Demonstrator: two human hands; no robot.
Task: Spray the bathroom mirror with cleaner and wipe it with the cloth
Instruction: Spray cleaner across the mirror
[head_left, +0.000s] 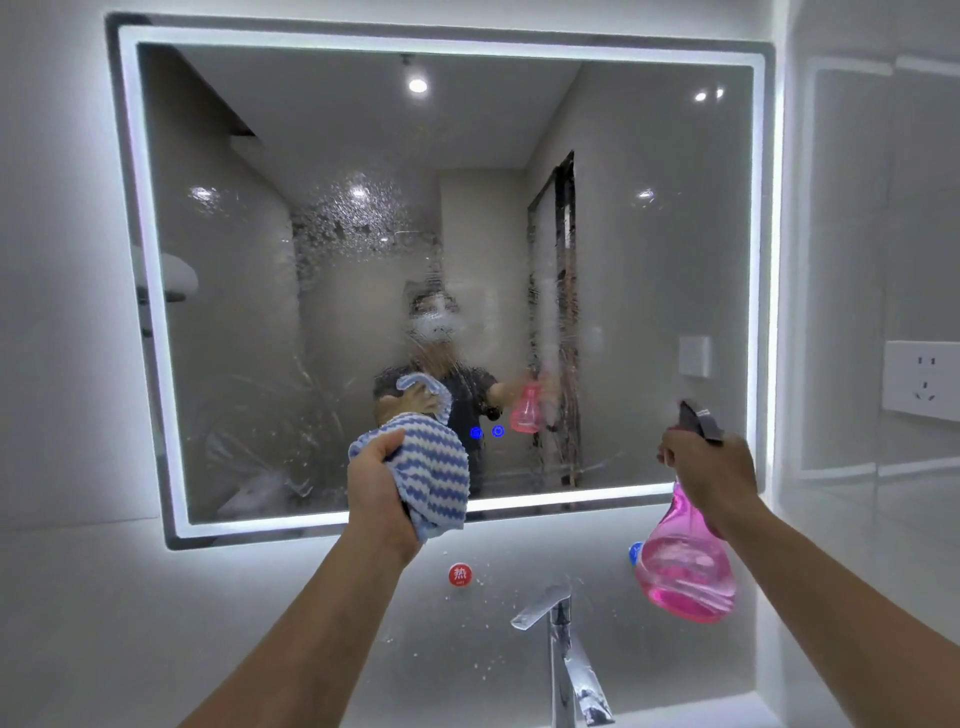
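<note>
The left hand is clenched around a bunched blue-and-white striped cloth, held up at the lower edge of the droplet-speckled mirror. Farther right, above the chrome faucet, the right hand grips the neck of a pink spray bottle, its nozzle aimed at the glass.

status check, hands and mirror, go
Left hand gripping striped cloth. Right hand gripping pink spray bottle. Mirror wet with spray droplets, centre. Nothing blocking.
</note>
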